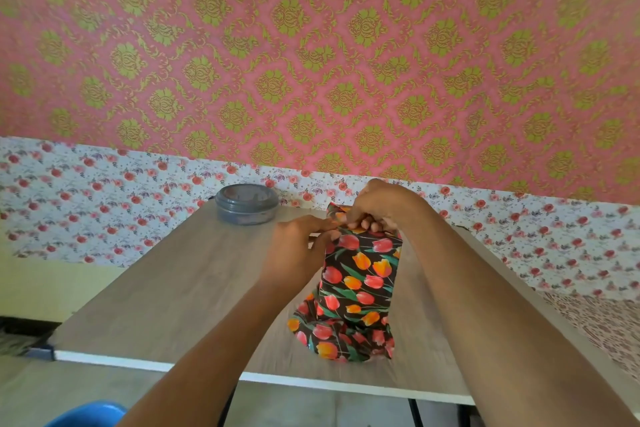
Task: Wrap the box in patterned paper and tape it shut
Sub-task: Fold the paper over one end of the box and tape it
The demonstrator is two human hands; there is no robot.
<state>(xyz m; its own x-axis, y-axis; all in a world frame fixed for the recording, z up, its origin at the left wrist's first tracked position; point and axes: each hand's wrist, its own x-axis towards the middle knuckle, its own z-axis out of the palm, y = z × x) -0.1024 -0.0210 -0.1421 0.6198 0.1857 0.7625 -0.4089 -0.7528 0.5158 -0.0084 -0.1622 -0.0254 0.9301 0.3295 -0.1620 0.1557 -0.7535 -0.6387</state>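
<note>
Left hand [297, 248] and right hand [378, 206] pinch the tulip paper [360, 276] mid-frame; up-left on the worktop [166, 291], a lidded grey tin [246, 203] hides its contents.

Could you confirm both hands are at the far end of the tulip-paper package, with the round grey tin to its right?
Not quite: the head view shows the round grey lidded tin left of the black tulip-patterned paper package. The left hand and right hand are at its far end.
</note>
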